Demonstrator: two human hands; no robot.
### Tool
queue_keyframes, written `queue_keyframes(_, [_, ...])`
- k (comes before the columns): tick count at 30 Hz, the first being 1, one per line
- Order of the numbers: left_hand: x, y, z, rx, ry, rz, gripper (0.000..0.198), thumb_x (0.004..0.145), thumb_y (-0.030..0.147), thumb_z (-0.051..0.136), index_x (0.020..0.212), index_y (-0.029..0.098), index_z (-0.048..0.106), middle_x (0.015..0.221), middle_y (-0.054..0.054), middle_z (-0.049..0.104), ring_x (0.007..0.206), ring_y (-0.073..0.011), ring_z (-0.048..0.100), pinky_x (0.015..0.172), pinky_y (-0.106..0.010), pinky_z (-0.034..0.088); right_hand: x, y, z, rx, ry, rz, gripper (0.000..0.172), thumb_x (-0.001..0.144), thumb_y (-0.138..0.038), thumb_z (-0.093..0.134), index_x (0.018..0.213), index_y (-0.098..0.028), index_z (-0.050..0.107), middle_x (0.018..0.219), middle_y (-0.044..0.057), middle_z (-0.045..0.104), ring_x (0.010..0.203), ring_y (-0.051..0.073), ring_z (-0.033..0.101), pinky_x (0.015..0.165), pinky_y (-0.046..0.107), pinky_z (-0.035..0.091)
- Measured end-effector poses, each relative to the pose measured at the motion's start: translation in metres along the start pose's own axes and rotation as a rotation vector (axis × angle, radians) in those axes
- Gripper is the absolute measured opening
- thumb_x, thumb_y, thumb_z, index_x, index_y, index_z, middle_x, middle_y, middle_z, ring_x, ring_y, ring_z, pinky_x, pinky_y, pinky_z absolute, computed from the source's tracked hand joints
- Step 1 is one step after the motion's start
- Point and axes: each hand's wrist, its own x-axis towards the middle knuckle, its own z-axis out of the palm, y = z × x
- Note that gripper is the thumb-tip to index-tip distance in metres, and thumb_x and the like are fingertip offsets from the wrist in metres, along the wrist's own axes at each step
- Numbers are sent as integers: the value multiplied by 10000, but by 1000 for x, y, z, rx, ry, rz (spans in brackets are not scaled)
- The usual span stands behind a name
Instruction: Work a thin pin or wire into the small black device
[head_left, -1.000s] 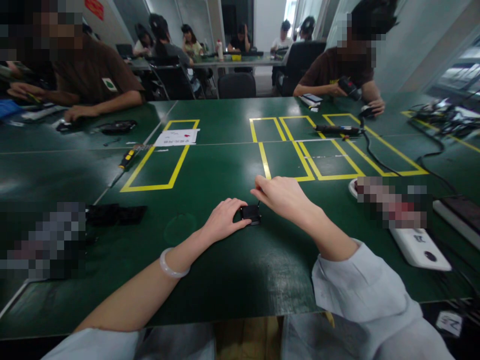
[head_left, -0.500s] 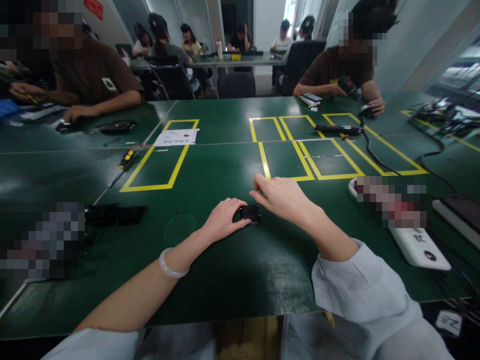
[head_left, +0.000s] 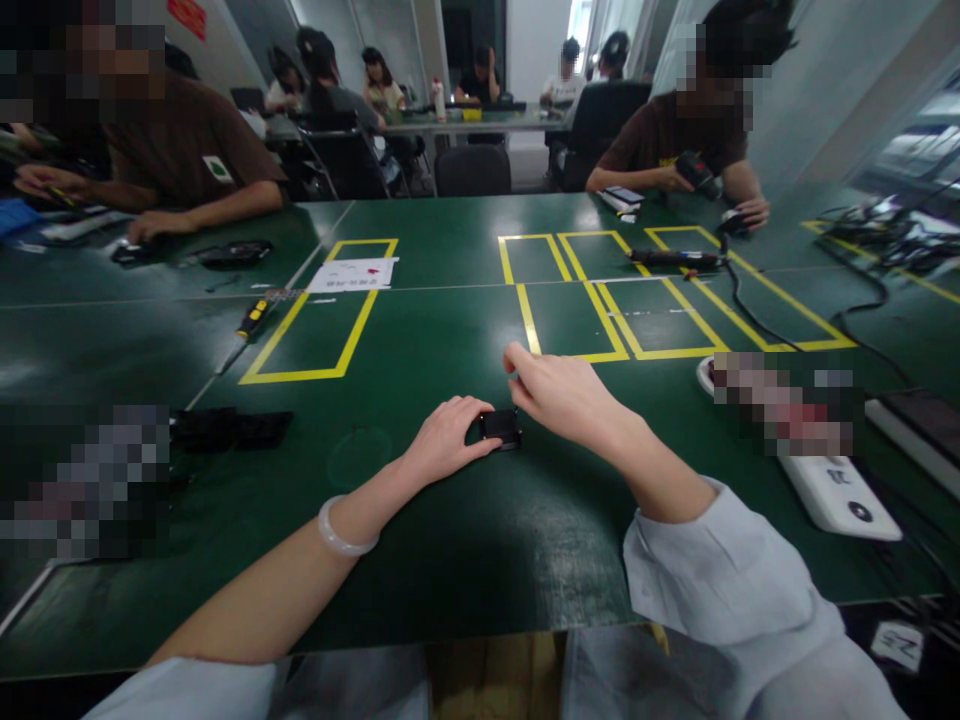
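A small black rectangular part (head_left: 501, 429) lies on the green table (head_left: 450, 560), with small pale points at its corners. My left hand (head_left: 450, 438) grips its left side, the thumb along the near edge and the fingers on the far edge. Just up and right of the part, apart from most of it, is my right hand (head_left: 561, 395). Its fingers are curled and the thumb is tucked in under the index finger. Whatever they may pinch is too small or hidden to make out.
Yellow tape frames (head_left: 525, 318) mark the table ahead. A screwdriver (head_left: 253, 318) and dark parts (head_left: 232, 428) lie left. On the right are a white device (head_left: 840, 490), a corded black tool (head_left: 675, 259) and cables (head_left: 892, 230). Two people work across the table.
My right hand's fingers have curled in more, the thumb tip shifting slightly right and down. My left hand and the black part have stayed in place.
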Motion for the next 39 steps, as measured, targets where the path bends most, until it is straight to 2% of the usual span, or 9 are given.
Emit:
queue_keyframes(4, [0, 0, 0, 0, -1, 6, 352, 872, 482, 582, 1077, 197, 559, 1034, -53, 629, 927, -242, 552, 801, -368, 437, 0, -1, 0, -24, 9, 15, 245, 960, -374, 359, 1037, -187, 498, 836, 56, 712, 719, 199, 667, 523, 280, 225])
queue_keyframes(9, [0, 1, -2, -13, -14, -4, 339, 874, 472, 582, 1074, 199, 561, 1048, -56, 627, 945, -242, 553, 803, -366, 440, 1, -1, 1, -75, -27, 28, 235, 968, -282, 300, 1052, -190, 499, 797, 59, 705, 679, 200, 665, 511, 283, 201])
queue_keyframes(13, [0, 1, -2, -15, -11, -5, 335, 875, 474, 574, 1072, 203, 560, 1043, -57, 626, 938, -244, 553, 801, -366, 439, 1, 0, 3, -23, 11, 2, 215, 937, -237, 339, 1087, -185, 484, 809, 46, 706, 681, 188, 658, 518, 278, 217])
queue_keyframes(21, [0, 1, -2, 1, -11, 7, 362, 877, 485, 571, 1088, 192, 556, 1036, -56, 626, 938, -246, 549, 809, -372, 433, 0, -1, 2, -9, 0, 8, 222, 951, -354, 370, 1036, -193, 497, 813, 47, 704, 696, 190, 655, 525, 276, 218])
queue_keyframes(39, [0, 0, -1, -3, -16, 8, 354, 883, 477, 572, 1101, 199, 553, 1047, -52, 625, 933, -243, 545, 816, -377, 434, 0, -3, 0, 25, -25, -3, 221, 958, -353, 378, 1048, -189, 497, 819, 46, 701, 689, 171, 638, 542, 269, 235])
